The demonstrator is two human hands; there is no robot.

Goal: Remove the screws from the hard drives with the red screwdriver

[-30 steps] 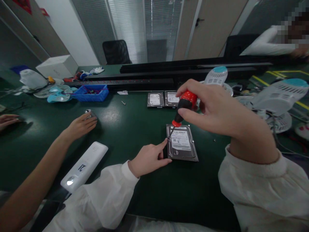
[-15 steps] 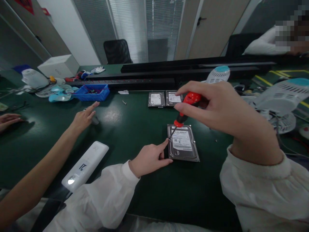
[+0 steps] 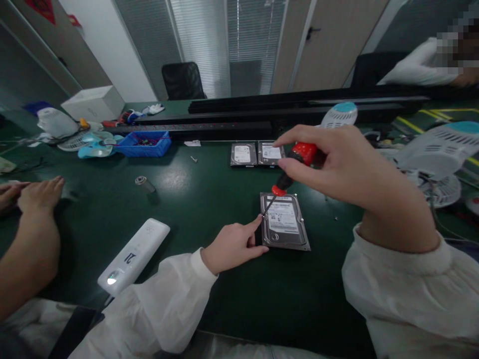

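Note:
A hard drive (image 3: 283, 222) lies label up on the green table. My left hand (image 3: 232, 247) rests at its left side, index finger and thumb stretched apart; the fingertip touches the edge by the screw, the thumb tip is near the lower corner. My right hand (image 3: 333, 159) grips a red-and-black screwdriver (image 3: 287, 180) above the drive, its thumb against the handle and some fingers hidden behind. The screwdriver leans, its tip on the drive's left edge next to my left index finger. Behind, two more hard drives, one on the left (image 3: 243, 154) and one on the right (image 3: 268, 152), lie side by side.
A white power bank (image 3: 134, 257) and a metal cylinder (image 3: 145, 184) are on the left, near a co-worker's hands (image 3: 39, 194). Further back stand a blue bin (image 3: 144, 144) and black rails (image 3: 224, 130). Small fans (image 3: 430, 149) stand on the right. Screws (image 3: 193, 159) lie loose.
The co-worker's hand has drawn back left from the metal cylinder, which now stands in full view. My right hand and the screwdriver handle have shifted slightly right; my left hand stays in place.

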